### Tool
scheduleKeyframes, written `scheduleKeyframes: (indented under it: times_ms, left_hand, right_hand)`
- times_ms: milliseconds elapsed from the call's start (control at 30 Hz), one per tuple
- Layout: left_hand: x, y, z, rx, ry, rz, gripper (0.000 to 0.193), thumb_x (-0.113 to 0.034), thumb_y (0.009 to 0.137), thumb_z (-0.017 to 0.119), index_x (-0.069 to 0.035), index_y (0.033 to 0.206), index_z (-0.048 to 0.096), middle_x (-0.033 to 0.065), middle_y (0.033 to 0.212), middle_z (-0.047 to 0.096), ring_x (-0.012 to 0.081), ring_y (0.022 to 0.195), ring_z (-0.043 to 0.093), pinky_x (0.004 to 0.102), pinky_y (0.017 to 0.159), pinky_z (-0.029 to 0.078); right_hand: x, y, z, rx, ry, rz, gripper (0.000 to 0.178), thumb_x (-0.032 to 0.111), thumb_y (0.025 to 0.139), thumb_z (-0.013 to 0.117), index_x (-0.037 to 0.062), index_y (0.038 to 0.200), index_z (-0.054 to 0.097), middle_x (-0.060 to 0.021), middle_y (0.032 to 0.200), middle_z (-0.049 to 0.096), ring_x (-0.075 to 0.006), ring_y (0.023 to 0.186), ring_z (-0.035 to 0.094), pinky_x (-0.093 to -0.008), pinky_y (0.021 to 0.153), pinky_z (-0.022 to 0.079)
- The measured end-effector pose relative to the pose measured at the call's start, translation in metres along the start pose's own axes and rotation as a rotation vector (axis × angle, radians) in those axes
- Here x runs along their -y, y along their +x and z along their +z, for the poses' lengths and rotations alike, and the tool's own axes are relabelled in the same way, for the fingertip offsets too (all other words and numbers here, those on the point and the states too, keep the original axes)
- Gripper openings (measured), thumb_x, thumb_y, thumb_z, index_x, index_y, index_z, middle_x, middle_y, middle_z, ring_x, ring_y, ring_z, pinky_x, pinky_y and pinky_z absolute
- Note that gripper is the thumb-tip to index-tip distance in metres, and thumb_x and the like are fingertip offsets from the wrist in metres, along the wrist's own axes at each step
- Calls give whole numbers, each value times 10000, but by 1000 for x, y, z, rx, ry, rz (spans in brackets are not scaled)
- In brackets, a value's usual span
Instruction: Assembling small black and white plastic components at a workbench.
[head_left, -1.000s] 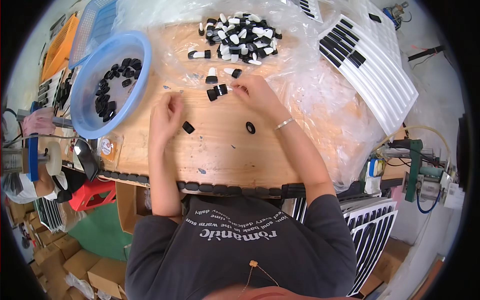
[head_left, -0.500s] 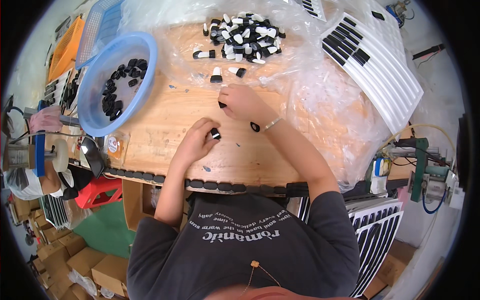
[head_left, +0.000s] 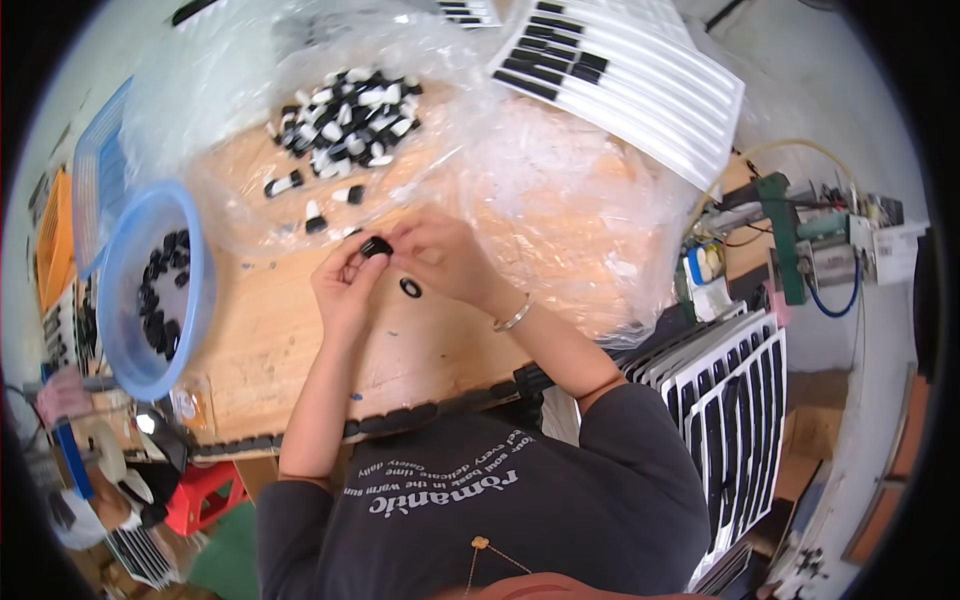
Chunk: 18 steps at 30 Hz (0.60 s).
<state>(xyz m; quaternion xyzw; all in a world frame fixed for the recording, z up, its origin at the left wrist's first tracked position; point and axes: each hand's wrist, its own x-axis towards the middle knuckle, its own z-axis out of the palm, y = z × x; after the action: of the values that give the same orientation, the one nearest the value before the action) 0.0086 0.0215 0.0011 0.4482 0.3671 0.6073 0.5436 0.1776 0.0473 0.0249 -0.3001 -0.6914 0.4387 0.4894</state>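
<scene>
My left hand (head_left: 343, 284) grips a small ribbed black cap (head_left: 376, 246) between thumb and fingers, just above the wooden table. Close against its right side is my right hand (head_left: 440, 256), fingers bent toward the cap but smeared by motion, so their hold is unclear. An oval black ring (head_left: 410, 288) lies on the wood below the right hand. Beyond the hands, two black-and-white pieces, one standing (head_left: 315, 217) and one lying (head_left: 349, 195), sit apart from a large heap (head_left: 350, 120) of similar black and white pieces.
A blue basin (head_left: 207, 290) with black pieces stands at the left. Clear plastic sheeting (head_left: 570, 220) covers the table's right and back. A white ribbed panel (head_left: 650, 90) with black strips lies at the back right; striped panels (head_left: 745, 420) stand below right. A machine (head_left: 840, 240) is at far right.
The whole view has shifted and turned. My hands, apart before, have come together around the black cap. The ring still lies on the table.
</scene>
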Motion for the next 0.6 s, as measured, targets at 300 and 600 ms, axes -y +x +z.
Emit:
scheduleKeyframes:
  times_ms: [300, 600]
  left_hand:
    - [7, -3, -9, -52, 53, -18, 238, 17, 867, 568, 43, 1103, 565, 105, 988, 641, 110, 758, 589, 234, 690, 489]
    - [11, 0, -12, -67, 20, -51, 269, 56, 837, 587, 42, 1105, 579, 70, 911, 633, 110, 752, 600, 234, 710, 500]
  right_hand:
    - [-66, 51, -177, -577, -815, 289, 228, 205, 770, 681, -8, 851, 674, -183, 829, 663, -318, 764, 647, -385, 679, 515]
    - [-73, 57, -186, -412, -1174, 292, 140, 136, 765, 614, 12, 777, 678, -187, 802, 659, -314, 706, 656, -400, 667, 520]
